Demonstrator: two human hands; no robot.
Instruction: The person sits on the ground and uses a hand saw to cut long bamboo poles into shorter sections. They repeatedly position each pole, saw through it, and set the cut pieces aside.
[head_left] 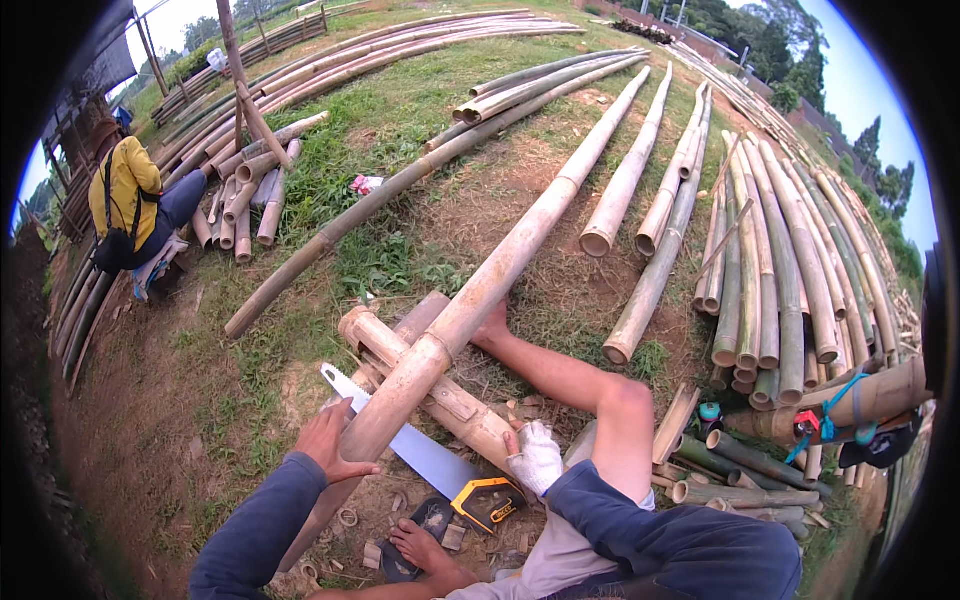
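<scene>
A long bamboo pole [500, 275] slants from the lower left to the far upper middle, lying across a short, thick bamboo piece [465, 415]. My bare left hand [328, 445] grips the pole's near part, thumb over the top and fingers along its left side. Beneath the pole lies a handsaw [435, 460] with a yellow and black handle; neither hand is on that handle. At the right end of the short piece is my right hand [537, 460] in a white glove, its bare fingertips showing. Those fingers are curled; what they hold, if anything, is hidden.
Several bamboo poles [785, 260] are stacked on the right. Loose poles [625, 170] lie ahead on grass and soil. My bare foot rests on a dark sandal [420, 538] near offcuts. A person in a yellow jacket [128, 190] sits at the left beside cut bamboo [240, 200].
</scene>
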